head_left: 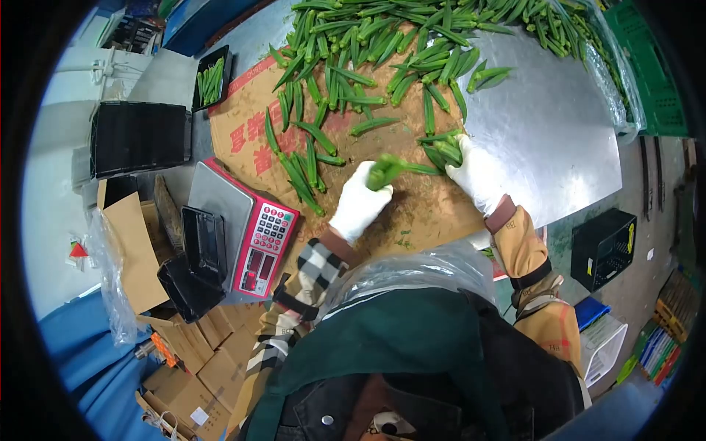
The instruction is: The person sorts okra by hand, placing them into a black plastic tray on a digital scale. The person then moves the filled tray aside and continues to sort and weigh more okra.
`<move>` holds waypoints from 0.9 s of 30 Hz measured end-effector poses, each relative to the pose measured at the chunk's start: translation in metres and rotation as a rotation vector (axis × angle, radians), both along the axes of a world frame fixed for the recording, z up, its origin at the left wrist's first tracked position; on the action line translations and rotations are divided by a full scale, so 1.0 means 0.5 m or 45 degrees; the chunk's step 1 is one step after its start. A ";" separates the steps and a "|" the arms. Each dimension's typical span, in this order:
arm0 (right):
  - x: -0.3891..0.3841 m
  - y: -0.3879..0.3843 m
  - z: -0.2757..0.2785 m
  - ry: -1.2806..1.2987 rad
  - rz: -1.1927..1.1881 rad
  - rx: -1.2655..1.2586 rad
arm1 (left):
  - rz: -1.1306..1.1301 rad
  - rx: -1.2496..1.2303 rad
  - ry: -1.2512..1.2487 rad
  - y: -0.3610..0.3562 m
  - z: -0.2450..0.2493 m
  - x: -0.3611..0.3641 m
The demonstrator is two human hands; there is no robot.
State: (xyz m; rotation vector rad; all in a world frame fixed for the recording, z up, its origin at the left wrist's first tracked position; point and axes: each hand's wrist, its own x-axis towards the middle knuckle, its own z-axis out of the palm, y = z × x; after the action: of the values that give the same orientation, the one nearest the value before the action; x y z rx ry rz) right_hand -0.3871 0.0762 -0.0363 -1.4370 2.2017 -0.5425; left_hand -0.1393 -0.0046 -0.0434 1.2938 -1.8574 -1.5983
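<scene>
- Steel-topped sorting table [559, 140] in a cluttered packing room, spread out beyond and to the right of both hands.
- Flattened cardboard box [246, 121] with red print, laid over the table under both hands and reaching well to their left.
- Big heap of loose okra [368, 44] piled beyond the hands, thinning into single pods towards the fingers.
- Green plastic crate [651, 73] far to the right of the right hand, past the table edge.
- Stack of black trays [140, 136] well to the left of the left hand.
- Red-faced digital scale [254, 231] just left of the left forearm, with a black tray [204, 242] propped on its platform.
- Left hand [359, 204], white-gloved, closed around a couple of okra pods [386, 171] held just over the cardboard.
- Right hand [478, 175], white-gloved, clamped on a small bunch of okra [443, 149], with the pods pointing left.
- Hands apart but near each other, with the pods of one close to the bunch in the other.
</scene>
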 end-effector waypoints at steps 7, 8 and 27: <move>0.029 -0.038 -0.067 0.175 0.077 0.126 | 0.114 1.285 0.810 -0.019 0.079 0.048; 0.031 -0.043 -0.034 0.138 0.042 0.182 | 0.114 1.276 0.813 -0.014 0.086 0.055; 0.103 -0.028 0.015 -1.479 -0.389 -0.210 | 0.187 1.208 0.941 0.011 0.071 0.060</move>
State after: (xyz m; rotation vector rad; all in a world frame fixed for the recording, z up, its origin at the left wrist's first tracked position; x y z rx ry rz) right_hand -0.3356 0.0624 -0.0286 -0.5292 1.4004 -1.2780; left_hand -0.1092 0.0010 -0.0081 0.8541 -0.5356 -2.5143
